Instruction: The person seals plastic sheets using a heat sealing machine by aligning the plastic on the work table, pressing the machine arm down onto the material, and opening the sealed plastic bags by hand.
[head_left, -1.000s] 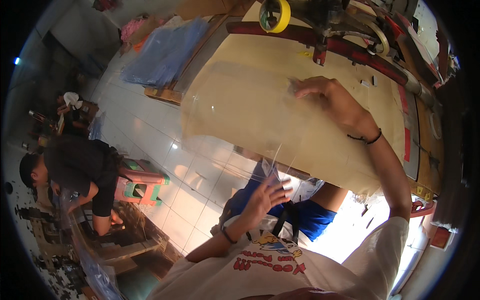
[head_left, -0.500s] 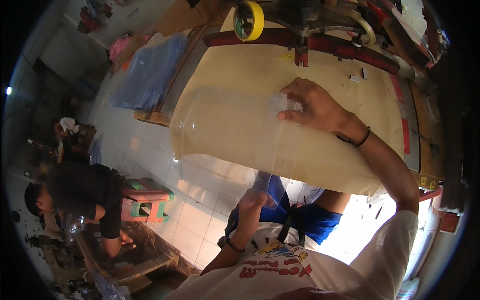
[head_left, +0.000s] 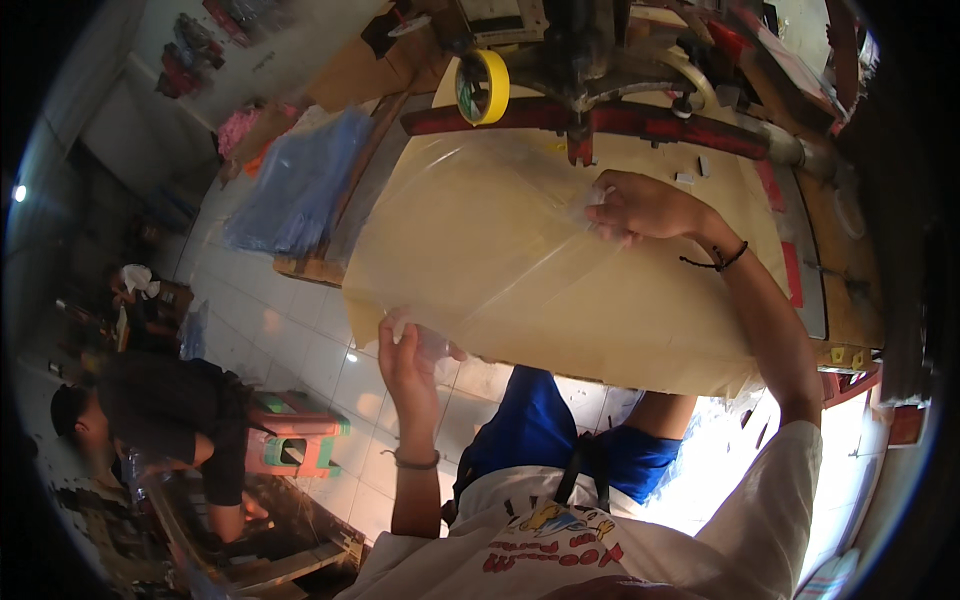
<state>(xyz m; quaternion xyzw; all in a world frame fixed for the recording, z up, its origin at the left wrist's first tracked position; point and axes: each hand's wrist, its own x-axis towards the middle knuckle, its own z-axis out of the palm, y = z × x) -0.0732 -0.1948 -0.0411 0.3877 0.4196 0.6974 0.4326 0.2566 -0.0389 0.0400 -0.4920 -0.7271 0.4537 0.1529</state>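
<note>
A clear plastic sheet [head_left: 510,283] stretches low over a table covered in tan paper [head_left: 600,325]. At the front left edge of the paper, my left hand [head_left: 408,362] has its fingers closed on the near corner of the sheet. Farther back and to the right, my right hand [head_left: 640,207] grips a bunched part of the same sheet between thumb and fingers. The outline of the sheet is hard to make out against the paper.
Behind the hands stands a machine with a long red bar [head_left: 480,115] and a yellow tape roll [head_left: 490,88]. Bluish plastic sheets [head_left: 305,180] are stacked at the left. A co-worker [head_left: 170,420] bends beside a plastic stool [head_left: 300,435]. Small pale pieces [head_left: 684,178] lie near the bar.
My left hand has moved up and left from near my lap to the table's front edge, drawing the sheet along. My right hand has shifted slightly right and closed more tightly.
</note>
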